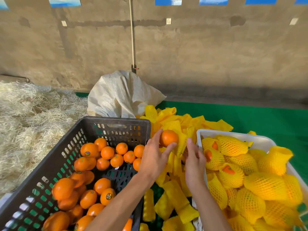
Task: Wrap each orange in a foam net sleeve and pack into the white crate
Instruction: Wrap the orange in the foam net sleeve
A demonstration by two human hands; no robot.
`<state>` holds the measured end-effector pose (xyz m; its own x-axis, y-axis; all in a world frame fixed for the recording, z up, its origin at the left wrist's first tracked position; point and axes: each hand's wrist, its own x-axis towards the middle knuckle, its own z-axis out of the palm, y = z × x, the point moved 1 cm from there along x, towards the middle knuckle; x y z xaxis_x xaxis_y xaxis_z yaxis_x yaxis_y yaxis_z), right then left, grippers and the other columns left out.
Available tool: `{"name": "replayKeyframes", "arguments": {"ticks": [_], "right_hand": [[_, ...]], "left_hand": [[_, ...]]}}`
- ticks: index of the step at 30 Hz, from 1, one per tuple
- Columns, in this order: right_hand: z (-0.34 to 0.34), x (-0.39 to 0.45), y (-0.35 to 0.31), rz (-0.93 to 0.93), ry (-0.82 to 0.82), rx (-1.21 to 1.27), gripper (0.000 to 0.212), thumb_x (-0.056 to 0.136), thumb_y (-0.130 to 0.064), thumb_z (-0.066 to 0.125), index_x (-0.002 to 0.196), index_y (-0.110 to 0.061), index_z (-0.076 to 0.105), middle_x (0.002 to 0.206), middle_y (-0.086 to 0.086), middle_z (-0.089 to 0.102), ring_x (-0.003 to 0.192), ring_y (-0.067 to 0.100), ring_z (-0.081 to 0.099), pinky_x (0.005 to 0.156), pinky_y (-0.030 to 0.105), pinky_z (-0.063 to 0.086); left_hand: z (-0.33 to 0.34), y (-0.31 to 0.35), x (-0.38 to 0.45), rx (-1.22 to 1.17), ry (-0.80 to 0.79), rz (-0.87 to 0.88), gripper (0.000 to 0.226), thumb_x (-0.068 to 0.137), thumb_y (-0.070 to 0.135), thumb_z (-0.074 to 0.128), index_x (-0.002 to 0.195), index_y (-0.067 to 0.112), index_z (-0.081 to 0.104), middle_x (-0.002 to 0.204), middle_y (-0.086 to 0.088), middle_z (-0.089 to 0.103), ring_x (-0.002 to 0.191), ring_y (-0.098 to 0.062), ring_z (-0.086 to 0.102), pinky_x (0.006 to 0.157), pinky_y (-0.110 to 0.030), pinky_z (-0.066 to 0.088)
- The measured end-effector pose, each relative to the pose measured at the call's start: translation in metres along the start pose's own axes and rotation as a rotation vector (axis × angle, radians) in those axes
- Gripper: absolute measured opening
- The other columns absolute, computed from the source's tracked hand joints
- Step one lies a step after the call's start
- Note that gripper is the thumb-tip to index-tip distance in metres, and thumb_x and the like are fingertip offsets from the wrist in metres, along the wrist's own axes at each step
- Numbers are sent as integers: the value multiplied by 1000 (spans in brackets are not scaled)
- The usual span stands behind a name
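Round stickers on some oranges (88,149) are too small to read; no other text.

Two crates are sitting here, one dark (115,121) and one white (236,133), plus one sack (121,94) and two hands (154,157).

1. A desk (260,117) with a green surface carries everything.
2. A dark slotted crate (116,125) of bare oranges sits at left.
3. A white crate (199,133) of netted oranges sits at right.
4. Loose yellow foam net sleeves (176,197) lie heaped between them.
5. A white woven sack (120,94) slumps behind.
6. Pale straw (30,114) lies far left.
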<state>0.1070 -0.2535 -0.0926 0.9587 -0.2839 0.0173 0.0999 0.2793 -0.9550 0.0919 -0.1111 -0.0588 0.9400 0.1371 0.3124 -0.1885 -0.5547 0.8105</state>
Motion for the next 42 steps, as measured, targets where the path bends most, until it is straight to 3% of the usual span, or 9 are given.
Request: {"name": "replayKeyframes", "arguments": {"ticks": [6,10,13,15,18,23,27,36,42], "right_hand": [[3,-4,-2,-172,-157,-138,21,95,-28,71,115,-26,74,117,-10,73,112,3,67,87,15,52],[0,-8,-2,-195,-112,-268,24,95,-43,63,118,-39,69,114,-27,71,111,-5,64,86,11,52],[1,-8,3,-233,-102,-347,33,100,-25,62,132,-33,63,118,-26,68,113,-8,62,95,19,54],[1,-8,3,-206,-155,-364,47,98,-12,64,139,-34,57,124,-17,68,113,0,65,97,27,56],[2,-8,3,-199,-206,-500,59,92,-5,65,141,-36,55,127,-3,66,108,16,65,94,36,57],[-3,-2,4,-154,9,-422,32,102,-7,47,118,-26,68,73,-2,61,55,6,51,51,20,45],[-4,-1,6,-87,60,-375,22,104,-17,45,90,-15,62,58,-5,56,50,19,61,44,27,49],[-3,-4,2,-193,65,-652,11,92,-29,69,88,-21,62,72,-10,58,64,10,55,56,30,41],[-5,1,6,-184,103,-659,15,92,-15,68,102,-14,58,96,-1,59,89,20,58,74,35,48]], "left_hand": [[-2,-6,2,-195,-65,-48,59,101,44,61,153,25,41,133,5,63,101,1,66,82,-15,53],[-2,-11,5,-216,-68,-75,61,103,46,55,155,22,38,146,0,52,121,-16,62,98,-39,56],[-1,-11,3,-227,-65,-43,51,106,45,48,153,27,40,145,-1,52,124,-22,59,100,-46,55],[-1,-7,4,-341,-71,-50,40,109,40,43,148,33,46,139,0,54,114,-19,63,91,-42,58],[-5,3,10,-832,-56,-364,32,110,41,43,137,32,55,120,-8,60,82,-21,64,66,-33,52],[-14,0,13,-1216,-249,-615,34,92,47,70,113,20,66,106,-14,55,71,-16,46,65,-28,39],[-10,1,9,-1478,-352,-754,68,89,62,66,124,5,55,114,-16,65,80,-21,58,69,-28,47],[-1,1,8,-1097,-295,-775,53,99,42,60,140,11,47,115,-18,57,83,-29,61,66,-34,47],[2,5,0,-858,-335,-461,68,82,43,82,138,15,57,130,-13,67,103,-25,66,77,-34,54]]}}
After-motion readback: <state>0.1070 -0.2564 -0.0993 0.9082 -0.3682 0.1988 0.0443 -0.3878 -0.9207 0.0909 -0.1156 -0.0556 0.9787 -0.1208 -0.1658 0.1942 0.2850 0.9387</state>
